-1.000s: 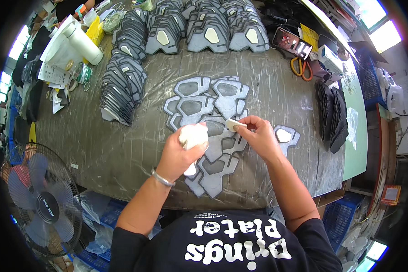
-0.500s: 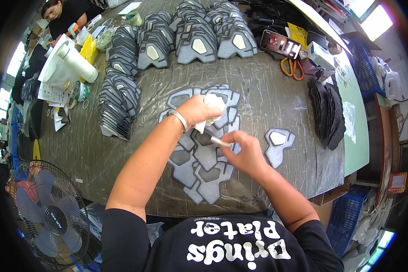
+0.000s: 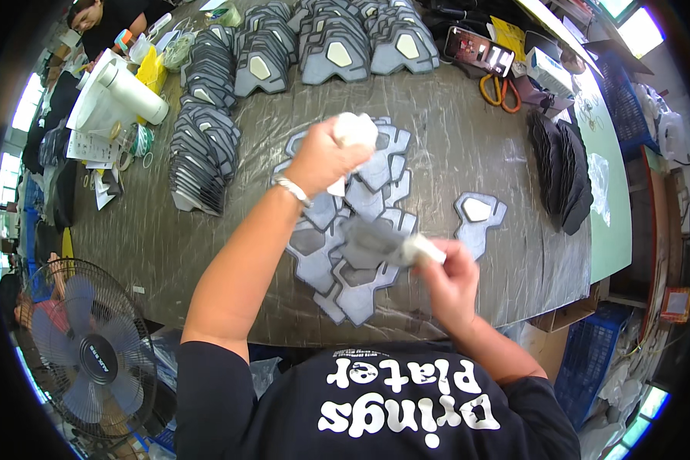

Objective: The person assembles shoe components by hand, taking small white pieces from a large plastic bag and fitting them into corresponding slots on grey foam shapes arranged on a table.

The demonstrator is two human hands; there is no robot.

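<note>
My left hand (image 3: 322,161) is closed around a bunched white wad (image 3: 356,130), whose material I cannot make out; a white corner pokes out below the fingers. Beneath it, flat grey dark-edged pieces (image 3: 356,295) lie overlapping on the table, with cut-out or darker areas in their middles. My right hand (image 3: 454,282) pinches a small white piece (image 3: 422,249) between thumb and fingers. A dark grey shape (image 3: 368,239), smeared by motion, extends from it over the laid-out pieces; I cannot tell whether the two are joined. Apart to the right lies a single grey piece with a white inset (image 3: 478,211).
Stacks of similar grey pieces (image 3: 333,57) stand along the far side, more at left (image 3: 199,157). Orange-handled scissors (image 3: 501,93), a phone (image 3: 479,51) and black pieces (image 3: 558,172) lie right. A white bottle (image 3: 133,93) stands left; a fan (image 3: 92,356) near left. Another person (image 3: 115,27) sits far left.
My right hand has moved right and toward me with the white piece, away from my left hand. The left hand still holds the white wad. The whole view has shifted slightly.
</note>
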